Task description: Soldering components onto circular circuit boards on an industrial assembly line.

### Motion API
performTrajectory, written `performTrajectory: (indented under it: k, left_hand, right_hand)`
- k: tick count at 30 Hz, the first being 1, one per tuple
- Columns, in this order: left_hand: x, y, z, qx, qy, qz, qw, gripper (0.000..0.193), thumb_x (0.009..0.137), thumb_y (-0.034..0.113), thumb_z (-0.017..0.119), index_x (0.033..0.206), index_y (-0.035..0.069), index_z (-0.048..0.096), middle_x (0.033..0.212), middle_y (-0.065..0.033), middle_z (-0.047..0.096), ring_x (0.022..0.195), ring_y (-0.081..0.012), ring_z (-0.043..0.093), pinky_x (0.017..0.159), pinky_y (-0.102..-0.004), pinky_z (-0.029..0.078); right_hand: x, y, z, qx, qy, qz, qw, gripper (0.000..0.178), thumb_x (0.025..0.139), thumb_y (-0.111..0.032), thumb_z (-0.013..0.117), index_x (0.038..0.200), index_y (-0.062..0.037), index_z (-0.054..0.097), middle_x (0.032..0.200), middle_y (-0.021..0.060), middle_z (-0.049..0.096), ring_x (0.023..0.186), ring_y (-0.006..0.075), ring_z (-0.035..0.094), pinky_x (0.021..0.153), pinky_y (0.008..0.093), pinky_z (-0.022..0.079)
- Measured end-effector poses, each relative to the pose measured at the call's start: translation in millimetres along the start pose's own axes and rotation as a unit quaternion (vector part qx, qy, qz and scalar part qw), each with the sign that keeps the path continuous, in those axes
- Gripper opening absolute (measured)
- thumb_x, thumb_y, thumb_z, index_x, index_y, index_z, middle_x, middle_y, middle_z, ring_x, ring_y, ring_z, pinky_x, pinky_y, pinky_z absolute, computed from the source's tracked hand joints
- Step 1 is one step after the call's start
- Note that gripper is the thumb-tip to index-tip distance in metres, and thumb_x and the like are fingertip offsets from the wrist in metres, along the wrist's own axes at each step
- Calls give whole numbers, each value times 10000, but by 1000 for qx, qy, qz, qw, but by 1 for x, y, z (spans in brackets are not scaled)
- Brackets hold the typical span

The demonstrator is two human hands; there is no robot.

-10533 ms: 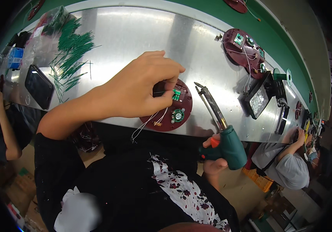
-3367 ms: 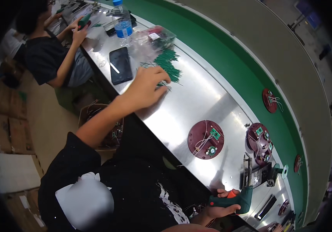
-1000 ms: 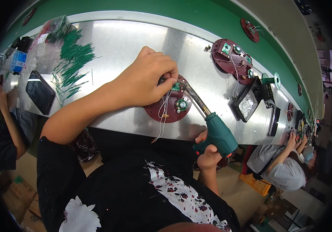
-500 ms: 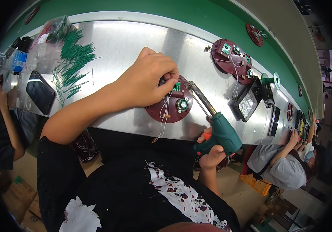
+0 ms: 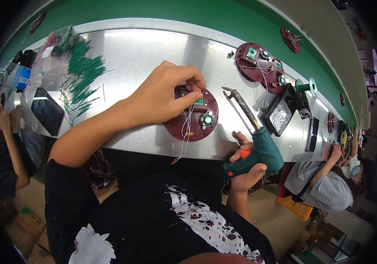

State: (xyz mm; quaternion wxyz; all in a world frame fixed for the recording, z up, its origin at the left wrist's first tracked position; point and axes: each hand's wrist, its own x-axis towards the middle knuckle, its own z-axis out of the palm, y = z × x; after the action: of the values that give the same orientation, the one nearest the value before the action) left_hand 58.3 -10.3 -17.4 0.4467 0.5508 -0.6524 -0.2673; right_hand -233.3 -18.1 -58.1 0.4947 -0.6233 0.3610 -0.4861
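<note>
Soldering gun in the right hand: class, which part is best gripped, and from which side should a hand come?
Probably its green handle, approached from the person's near side. It juts sideways from the gun's body, with the orange trigger beside it, while the metal barrel points away from the person. The right hand holds it there.

Your round maroon disc (image 5: 196,126) lies flat, green board (image 5: 199,102) facing up, white wires (image 5: 182,152) trailing toward you; your green soldering gun (image 5: 263,152) leans, tip apart from the disc!
</note>
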Motion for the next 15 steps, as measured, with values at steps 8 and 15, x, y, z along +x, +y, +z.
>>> performTrajectory:
  k: [8, 15]
  left_hand:
    - [3, -6, 18, 8, 19, 23, 1000, 99, 885, 131, 704, 917, 43, 674, 874, -86, 686, 804, -260, 667, 845, -388, 475]
    - [-4, -1, 28, -13, -3, -40, 999, 144, 872, 110, 722, 807, 51, 608, 998, -57, 688, 864, -202, 630, 903, -341, 449]
  right_hand:
    - [0, -3, -3, 26, 7, 25, 999, 886, 985, -763, 346, 1130, 77, 587, 856, 122, 612, 1058, 348, 670, 1020, 539, 470]
    - [-3, -1, -9, 71, 37, 42, 996, 876, 990, -758, 336, 1131, 72, 578, 883, 112, 602, 841, 257, 675, 1048, 542, 461]
